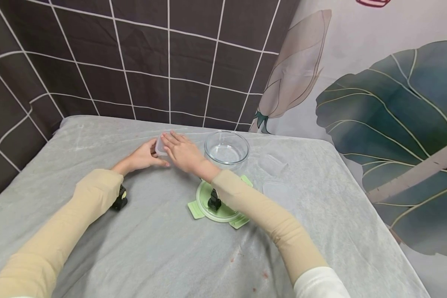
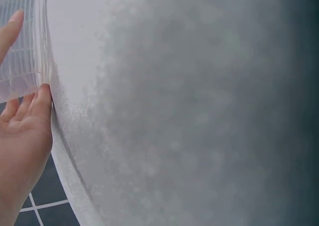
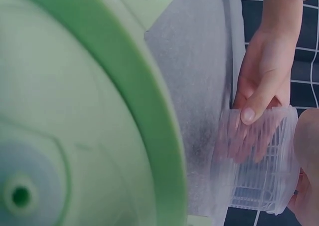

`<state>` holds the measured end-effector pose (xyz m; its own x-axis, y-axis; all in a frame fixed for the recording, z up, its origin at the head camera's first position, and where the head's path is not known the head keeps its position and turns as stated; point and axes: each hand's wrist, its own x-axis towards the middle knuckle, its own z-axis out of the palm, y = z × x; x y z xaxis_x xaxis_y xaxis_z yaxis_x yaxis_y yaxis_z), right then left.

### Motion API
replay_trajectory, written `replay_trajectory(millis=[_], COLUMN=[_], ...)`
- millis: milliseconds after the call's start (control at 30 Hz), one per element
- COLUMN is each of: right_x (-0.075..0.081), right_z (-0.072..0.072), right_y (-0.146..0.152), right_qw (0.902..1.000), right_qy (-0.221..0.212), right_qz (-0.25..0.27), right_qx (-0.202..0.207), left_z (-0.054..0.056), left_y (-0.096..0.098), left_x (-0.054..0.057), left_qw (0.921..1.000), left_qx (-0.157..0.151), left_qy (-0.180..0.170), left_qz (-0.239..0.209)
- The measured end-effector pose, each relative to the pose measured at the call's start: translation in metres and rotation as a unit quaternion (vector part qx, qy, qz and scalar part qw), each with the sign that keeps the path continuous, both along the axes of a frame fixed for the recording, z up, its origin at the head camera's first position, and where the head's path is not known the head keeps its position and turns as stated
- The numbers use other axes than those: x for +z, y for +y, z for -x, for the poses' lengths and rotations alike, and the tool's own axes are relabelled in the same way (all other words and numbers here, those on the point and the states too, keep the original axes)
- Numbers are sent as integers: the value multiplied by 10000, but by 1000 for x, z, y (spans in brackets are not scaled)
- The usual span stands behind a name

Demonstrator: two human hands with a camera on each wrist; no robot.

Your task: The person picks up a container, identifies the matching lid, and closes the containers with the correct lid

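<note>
A small, clear, ribbed plastic container stands near the back edge of the table. My left hand grips it from the left; in the right wrist view its thumb lies across one wall of the container and the fingers show through the plastic. My right hand rests on the container from the right, its fingers straight. Only part of that right hand shows at the edge of the right wrist view. In the left wrist view, the container is cut off at the upper left.
A round glass bowl stands right of my hands. Below my right forearm lies a round green lid with side flaps. Two flat, translucent plastic pieces lie farther right. A dark gridded cloth hangs behind the grey-covered table.
</note>
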<state>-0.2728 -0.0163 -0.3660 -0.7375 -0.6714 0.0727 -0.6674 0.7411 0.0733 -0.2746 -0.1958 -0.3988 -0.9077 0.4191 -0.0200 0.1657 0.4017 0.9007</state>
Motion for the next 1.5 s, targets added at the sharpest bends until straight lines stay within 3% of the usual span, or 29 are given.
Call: replay_trajectory(millis=[667,1033,1233,1500], right_x=[-1,5,11,11], right_z=[0,-9,-11,-11], right_y=[-3,-6,-1,11], right_qw=[9998,9995,9990,9989], right_qy=[176,-26,-159,-32], right_qz=[-60,196,397,475], right_qx=[-83,-242,-130,10], left_z=[1,2,1,-1], left_y=[0,1,0,2], left_x=[-1,-2,-3,1], left_qw=[10000,9999,9998,9997], left_qx=[18,-27,44,106], left_qy=[-1,-64,-51,-31], left_qz=[30,-119,-176,-202])
